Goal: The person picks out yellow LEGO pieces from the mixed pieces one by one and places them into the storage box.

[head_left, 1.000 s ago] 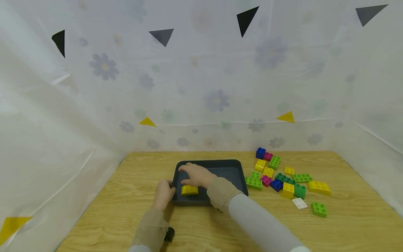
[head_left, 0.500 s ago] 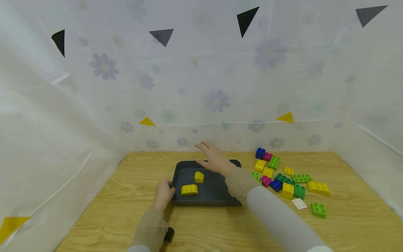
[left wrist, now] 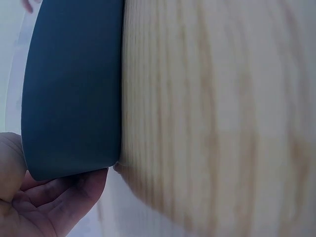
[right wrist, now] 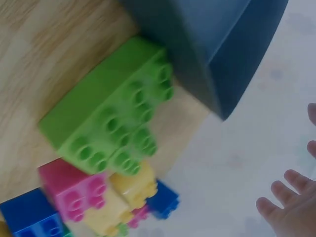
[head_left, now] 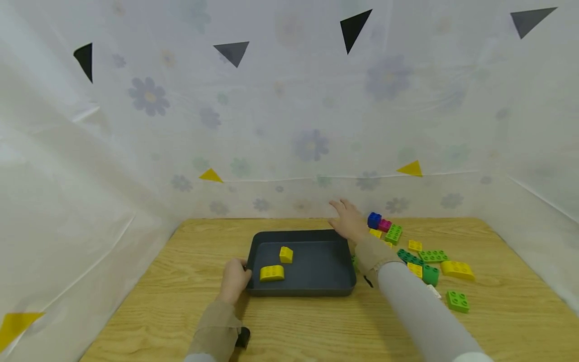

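A dark grey tray (head_left: 316,269) sits on the table. Inside it on the left lie an arched yellow brick (head_left: 272,273) and a smaller sloped yellow brick (head_left: 286,255). My left hand (head_left: 234,279) grips the tray's left side; the left wrist view has its thumb and fingers (left wrist: 81,195) at the tray's end wall. Over the tray's far right corner, my right hand (head_left: 349,222) is in the air with fingers spread, holding nothing. Below it in the right wrist view, a light green brick (right wrist: 98,98) lies beside the tray wall.
Loose bricks are spread right of the tray, among them a blue brick (head_left: 374,220), a long yellow arched brick (head_left: 458,270) and a light green brick (head_left: 458,301). My right sleeve hides part of the pile. A patterned sheet (head_left: 271,125) hangs behind the table (head_left: 172,301).
My right hand has let go of the small sloped yellow brick in the tray, risen, and moved right toward the loose bricks. My left hand has stayed on the tray.
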The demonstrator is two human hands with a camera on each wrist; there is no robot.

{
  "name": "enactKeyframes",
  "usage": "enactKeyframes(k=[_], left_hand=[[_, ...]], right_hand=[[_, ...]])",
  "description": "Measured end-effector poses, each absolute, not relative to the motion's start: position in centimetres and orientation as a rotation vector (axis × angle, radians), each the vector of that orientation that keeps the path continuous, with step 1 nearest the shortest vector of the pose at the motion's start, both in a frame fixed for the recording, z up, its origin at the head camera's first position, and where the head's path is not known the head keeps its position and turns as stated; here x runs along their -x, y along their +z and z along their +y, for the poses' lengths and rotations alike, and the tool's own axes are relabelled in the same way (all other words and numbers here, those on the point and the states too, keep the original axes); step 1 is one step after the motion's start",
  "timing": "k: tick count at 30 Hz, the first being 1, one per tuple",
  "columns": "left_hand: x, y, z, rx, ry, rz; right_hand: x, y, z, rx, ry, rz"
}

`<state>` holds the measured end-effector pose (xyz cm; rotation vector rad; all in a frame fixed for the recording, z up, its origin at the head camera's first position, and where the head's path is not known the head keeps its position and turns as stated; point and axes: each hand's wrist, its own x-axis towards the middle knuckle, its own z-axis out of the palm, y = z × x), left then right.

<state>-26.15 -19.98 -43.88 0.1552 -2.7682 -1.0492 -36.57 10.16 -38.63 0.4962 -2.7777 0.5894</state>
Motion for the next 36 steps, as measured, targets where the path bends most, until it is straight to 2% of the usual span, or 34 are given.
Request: enactKeyframes(k=[15, 23, 36], left_hand=[[26.0, -43.7, -19.9, -0.139, -1.059, -2.776], [26.1, -43.8, -19.9, -0.162, -1.061, -2.783], [26.2, -43.9, -19.9, -0.176, -1.069, -2.779]], right_hand=[[36.3, -41.1, 15.4, -0.180, 0.642, -3.091], [35.9, -41.7, 15.9, -0.135, 0.586, -3.161], [37.1, -42.9, 16.3, -0.134, 0.505, -3.166]])
